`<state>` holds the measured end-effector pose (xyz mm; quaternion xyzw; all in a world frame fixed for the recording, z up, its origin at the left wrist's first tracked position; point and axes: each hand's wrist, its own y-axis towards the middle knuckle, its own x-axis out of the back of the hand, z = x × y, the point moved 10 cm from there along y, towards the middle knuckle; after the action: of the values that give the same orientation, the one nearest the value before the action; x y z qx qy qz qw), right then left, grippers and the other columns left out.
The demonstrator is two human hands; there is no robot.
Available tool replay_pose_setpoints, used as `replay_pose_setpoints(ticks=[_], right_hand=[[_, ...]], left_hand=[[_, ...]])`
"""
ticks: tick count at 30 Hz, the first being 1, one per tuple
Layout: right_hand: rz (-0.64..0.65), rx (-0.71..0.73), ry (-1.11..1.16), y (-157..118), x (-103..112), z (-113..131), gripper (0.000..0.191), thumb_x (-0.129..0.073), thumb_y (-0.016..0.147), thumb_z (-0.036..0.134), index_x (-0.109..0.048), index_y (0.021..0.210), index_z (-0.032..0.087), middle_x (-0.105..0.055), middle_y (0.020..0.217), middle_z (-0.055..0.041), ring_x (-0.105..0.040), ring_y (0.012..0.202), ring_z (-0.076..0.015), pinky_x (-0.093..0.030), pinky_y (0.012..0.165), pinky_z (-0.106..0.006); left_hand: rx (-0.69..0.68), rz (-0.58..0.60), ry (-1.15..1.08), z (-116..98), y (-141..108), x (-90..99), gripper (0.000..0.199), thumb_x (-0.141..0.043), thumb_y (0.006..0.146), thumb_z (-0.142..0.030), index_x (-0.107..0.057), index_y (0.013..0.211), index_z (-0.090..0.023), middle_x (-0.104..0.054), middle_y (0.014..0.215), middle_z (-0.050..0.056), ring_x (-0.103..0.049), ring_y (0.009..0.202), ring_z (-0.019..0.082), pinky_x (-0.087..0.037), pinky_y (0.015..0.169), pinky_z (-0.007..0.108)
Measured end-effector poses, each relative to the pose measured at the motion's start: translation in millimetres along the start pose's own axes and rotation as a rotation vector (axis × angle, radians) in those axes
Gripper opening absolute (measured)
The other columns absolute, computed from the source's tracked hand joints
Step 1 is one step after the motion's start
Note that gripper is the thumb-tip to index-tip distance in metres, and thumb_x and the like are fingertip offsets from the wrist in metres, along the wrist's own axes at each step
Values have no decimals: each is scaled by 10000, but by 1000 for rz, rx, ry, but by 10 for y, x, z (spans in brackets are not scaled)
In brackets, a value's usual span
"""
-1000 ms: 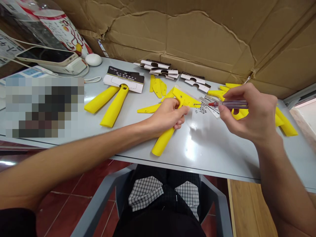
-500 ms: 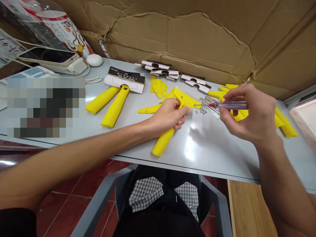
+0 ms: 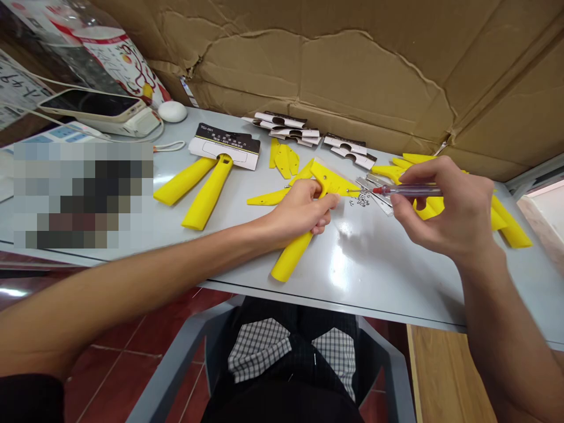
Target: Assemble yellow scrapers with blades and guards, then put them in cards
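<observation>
Item 1: yellow plastic wide-headed tool (image 3: 291, 258), ctr. of frame, handle slanting to lower left. L. hand (image 3: 304, 210) closed round it, just below the head.

Item 2: clear-purplish-handled screwdriver w/ red collar (image 3: 412, 190), rt of ctr., approx. horiz. R. hand (image 3: 453, 205) holds it in a narrow finger grip; tip at rt part of tool's head, exact contact unclear.

Adj. stock: small pile of silvery screws (image 3: 363, 198) and thin flat metal strips (image 3: 382, 201), between the hands; long yellow flat pieces (image 3: 267, 198), just left of L. hand; small yellow plates w/ holes (image 3: 284, 160), above it; yellow handled pieces (image 3: 511, 226), rt, partly behind R. hand.

Misc.: 2 yellow handles (image 3: 205, 197) w/ black-and-white printed card (image 3: 225, 145), left of ctr.; folded black-and-white card sleeves (image 3: 286, 127), upper ctr.; dark-screened phone (image 3: 92, 103) and white rounded case (image 3: 172, 111), upper left. All on grey-white glossy desk (image 3: 388, 282); brown creased cardboard (image 3: 352, 70) behind.
</observation>
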<state>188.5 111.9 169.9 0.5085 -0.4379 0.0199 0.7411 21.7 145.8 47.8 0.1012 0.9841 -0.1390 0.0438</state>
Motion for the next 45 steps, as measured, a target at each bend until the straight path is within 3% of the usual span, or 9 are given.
replay_pose_setpoints(ticks=[8,15,19,25,31,35,39,42,45], right_hand=[[-23,-25,-27,-9,9,-34,154,-799,919,319,-646,920,308,-742,692,50,-687,516,-189,-494,466,-347],[71,47,78,16,-66,68,192,-688,900,100,-666,898,291,-766,1035,-23,-702,718,-197,-543,561,-357],[30,18,59,2,-43,-12,193,-793,906,178,-696,1016,304,-801,921,13,-729,652,-197,-545,543,-345],[-15,4,-34,-17,-12,-43,174,-817,925,350,-649,906,309,-733,650,67,-720,525,-194,-501,468,-330],[71,-31,-31,-17,-37,-21,220,-731,891,203,-614,1014,343,-794,803,40,-720,575,-190,-540,510,-347],[19,-45,-67,-23,-8,-48,106,-749,928,343,-650,965,335,-769,728,41,-683,535,-205,-510,488,-368],[-15,-57,-85,-17,-5,-84,152,-754,953,426,-671,877,324,-730,649,35,-653,500,-200,-470,482,-366],[-22,-52,-89,-3,8,-84,248,-751,956,448,-633,790,306,-685,586,37,-596,448,-182,-432,464,-364],[9,-62,-65,9,3,-75,183,-736,941,402,-639,819,308,-712,637,28,-631,489,-193,-460,484,-367]], left_hand=[[0,-6,-8,8,12,-1,387,-554,1049,-21,-480,712,-196,-404,552,-85,-364,412,14,-265,413,204],[7,6,13,16,5,-3,398,-548,1057,-36,-463,707,-207,-399,537,-87,-363,408,22,-277,407,201],[17,-6,-10,24,5,0,401,-558,1053,-23,-460,709,-205,-397,552,-92,-362,411,13,-271,411,196],[19,-3,-5,14,-2,-12,403,-559,1053,-28,-461,705,-205,-399,557,-88,-368,417,17,-275,410,198],[18,-11,22,9,5,-3,402,-552,1059,-35,-455,711,-211,-382,559,-94,-361,416,18,-274,413,207],[31,-29,27,8,2,16,391,-540,1057,-22,-460,722,-207,-392,560,-92,-363,419,18,-275,414,206],[33,-19,10,11,-1,8,386,-557,1051,-30,-463,720,-204,-405,558,-85,-364,423,20,-270,415,208],[22,-8,-1,7,0,-1,385,-564,1049,-30,-464,720,-204,-399,554,-87,-364,425,20,-271,417,204],[23,-13,9,7,0,4,393,-557,1050,-29,-459,714,-206,-398,555,-87,-366,423,20,-274,413,202]])
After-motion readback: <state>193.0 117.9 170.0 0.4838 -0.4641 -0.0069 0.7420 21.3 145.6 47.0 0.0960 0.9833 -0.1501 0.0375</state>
